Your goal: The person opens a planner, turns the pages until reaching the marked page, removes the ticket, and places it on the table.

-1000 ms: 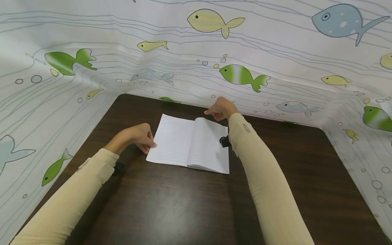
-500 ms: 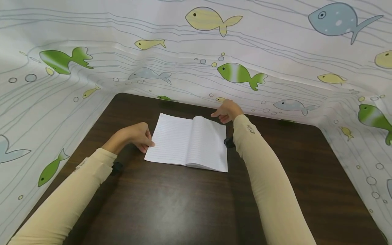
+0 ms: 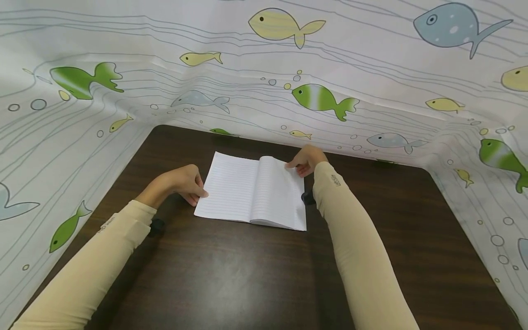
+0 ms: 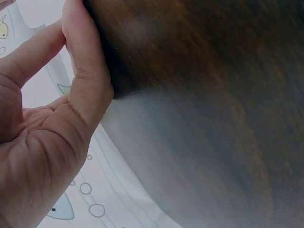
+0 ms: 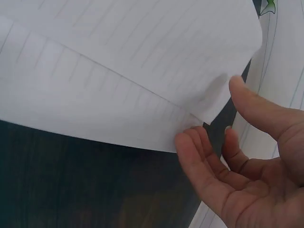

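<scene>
An exercise book with lined white pages lies spread on the dark table, with a right-hand sheet bowed up beside the fold. My left hand pinches the book's left edge, thumb on top and fingers at the side. At the far right corner is my right hand. In the right wrist view its thumb is right at the edge of the upper sheet. The fingertips meet the border of the page beneath, and a gap shows between thumb and fingers.
The brown wooden table stretches in front of the book and to both sides. A white sheet printed with fish stands as a wall behind the table and along its sides. Dark wrist devices sit under both sleeves.
My right hand first drifts slightly right above the book's far edge, then comes down onto its far right corner. The left hand keeps its hold on the left edge.
</scene>
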{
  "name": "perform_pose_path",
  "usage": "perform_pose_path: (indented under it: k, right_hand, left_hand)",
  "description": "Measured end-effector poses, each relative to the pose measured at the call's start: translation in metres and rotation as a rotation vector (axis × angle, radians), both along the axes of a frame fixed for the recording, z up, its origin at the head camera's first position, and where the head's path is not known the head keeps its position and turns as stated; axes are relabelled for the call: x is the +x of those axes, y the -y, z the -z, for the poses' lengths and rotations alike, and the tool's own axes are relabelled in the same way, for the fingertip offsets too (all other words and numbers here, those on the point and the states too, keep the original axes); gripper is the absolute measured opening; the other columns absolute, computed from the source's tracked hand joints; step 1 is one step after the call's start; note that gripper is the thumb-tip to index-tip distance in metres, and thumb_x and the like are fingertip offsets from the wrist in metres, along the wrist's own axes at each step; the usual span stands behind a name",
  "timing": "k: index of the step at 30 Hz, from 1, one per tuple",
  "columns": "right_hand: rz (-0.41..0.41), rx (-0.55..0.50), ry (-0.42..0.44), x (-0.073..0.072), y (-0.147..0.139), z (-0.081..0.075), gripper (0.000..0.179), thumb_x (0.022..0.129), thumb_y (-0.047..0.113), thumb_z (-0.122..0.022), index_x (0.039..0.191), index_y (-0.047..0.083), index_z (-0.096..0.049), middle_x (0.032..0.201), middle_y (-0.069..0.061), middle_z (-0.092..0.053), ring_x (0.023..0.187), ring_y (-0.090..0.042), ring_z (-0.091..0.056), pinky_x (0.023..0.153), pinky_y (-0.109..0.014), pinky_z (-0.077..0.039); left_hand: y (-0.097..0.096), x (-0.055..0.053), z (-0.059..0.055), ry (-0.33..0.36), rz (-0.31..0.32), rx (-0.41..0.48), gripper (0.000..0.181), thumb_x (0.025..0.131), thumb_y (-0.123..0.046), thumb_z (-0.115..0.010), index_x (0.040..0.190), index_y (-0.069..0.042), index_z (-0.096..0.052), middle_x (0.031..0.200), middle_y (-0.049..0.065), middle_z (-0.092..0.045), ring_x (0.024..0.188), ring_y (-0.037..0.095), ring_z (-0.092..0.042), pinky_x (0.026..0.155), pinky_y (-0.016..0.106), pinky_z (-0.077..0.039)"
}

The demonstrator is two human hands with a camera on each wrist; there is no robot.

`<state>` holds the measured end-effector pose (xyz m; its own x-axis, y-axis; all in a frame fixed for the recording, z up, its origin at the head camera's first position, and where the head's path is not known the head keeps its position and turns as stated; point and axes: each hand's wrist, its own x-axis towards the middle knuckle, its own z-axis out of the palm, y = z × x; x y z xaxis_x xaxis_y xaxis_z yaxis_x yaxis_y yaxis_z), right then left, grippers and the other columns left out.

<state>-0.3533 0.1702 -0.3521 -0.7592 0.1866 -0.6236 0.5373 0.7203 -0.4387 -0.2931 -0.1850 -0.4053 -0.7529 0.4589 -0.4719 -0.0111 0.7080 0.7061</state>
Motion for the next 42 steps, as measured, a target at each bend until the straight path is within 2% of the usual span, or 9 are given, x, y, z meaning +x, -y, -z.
perform_pose_path:
  k: [6,8,15,23,27,36,42]
  right_hand:
    - [-0.07,0.086,0.01,0.003,0.003,0.006,0.058,0.093,0.031,-0.087,0.133,-0.003,-0.063,0.102,-0.01,-0.062,0.09,-0.02,-0.066,0.1,-0.03,-0.065]
    - [-0.094,0.127,-0.012,0.005,0.005,0.007,0.054,0.092,0.03,-0.088,0.129,-0.002,-0.065,0.099,-0.01,-0.064,0.087,-0.02,-0.068,0.094,-0.029,-0.066]
    - [-0.134,0.206,-0.07,0.008,0.007,0.018,0.048,0.089,0.026,-0.091,0.12,-0.002,-0.069,0.096,-0.009,-0.061,0.084,-0.019,-0.065,0.092,-0.028,-0.066]
    - [-0.157,0.251,-0.099,0.001,0.007,0.026,0.046,0.087,0.027,-0.093,0.112,-0.002,-0.068,0.081,-0.005,-0.059,0.066,-0.015,-0.062,0.071,-0.023,-0.063]
    - [-0.157,0.232,-0.089,-0.001,0.005,0.028,0.047,0.087,0.028,-0.093,0.114,-0.002,-0.067,0.081,-0.005,-0.059,0.065,-0.014,-0.061,0.068,-0.021,-0.062]
    - [-0.12,0.129,-0.034,-0.004,-0.001,0.03,0.05,0.09,0.026,-0.09,0.122,-0.002,-0.063,0.089,-0.007,-0.058,0.071,-0.015,-0.062,0.076,-0.023,-0.064]
    - [-0.155,0.103,-0.032,-0.005,-0.004,0.031,0.051,0.092,0.021,-0.088,0.127,-0.004,-0.061,0.097,-0.009,-0.058,0.079,-0.018,-0.062,0.078,-0.024,-0.066]
  left_hand:
    - [-0.001,-0.001,0.001,0.007,-0.005,0.001,0.022,0.1,-0.004,-0.074,0.104,0.013,-0.061,0.081,0.011,-0.068,0.064,0.012,-0.072,0.067,0.029,-0.068]
    - [-0.001,-0.001,0.001,0.007,-0.008,0.0,0.022,0.1,-0.003,-0.074,0.104,0.013,-0.061,0.081,0.011,-0.068,0.064,0.012,-0.072,0.067,0.029,-0.068]
    - [-0.002,-0.001,0.004,0.0,-0.009,0.004,0.022,0.1,-0.003,-0.074,0.106,0.014,-0.061,0.082,0.012,-0.069,0.064,0.013,-0.072,0.067,0.029,-0.068]
    - [-0.001,-0.002,0.003,0.003,-0.017,-0.001,0.022,0.1,-0.004,-0.075,0.104,0.012,-0.061,0.08,0.011,-0.067,0.063,0.012,-0.071,0.066,0.028,-0.068]
    - [-0.001,-0.002,0.002,0.002,-0.02,-0.005,0.023,0.1,-0.004,-0.075,0.105,0.013,-0.06,0.081,0.011,-0.068,0.063,0.012,-0.071,0.066,0.029,-0.068]
    - [0.0,-0.003,0.003,-0.001,-0.016,-0.004,0.024,0.1,-0.004,-0.075,0.107,0.014,-0.06,0.083,0.012,-0.068,0.064,0.012,-0.072,0.067,0.029,-0.068]
    - [-0.001,-0.003,0.004,-0.002,-0.018,0.001,0.023,0.1,-0.003,-0.074,0.106,0.014,-0.059,0.084,0.013,-0.069,0.065,0.013,-0.072,0.067,0.029,-0.068]
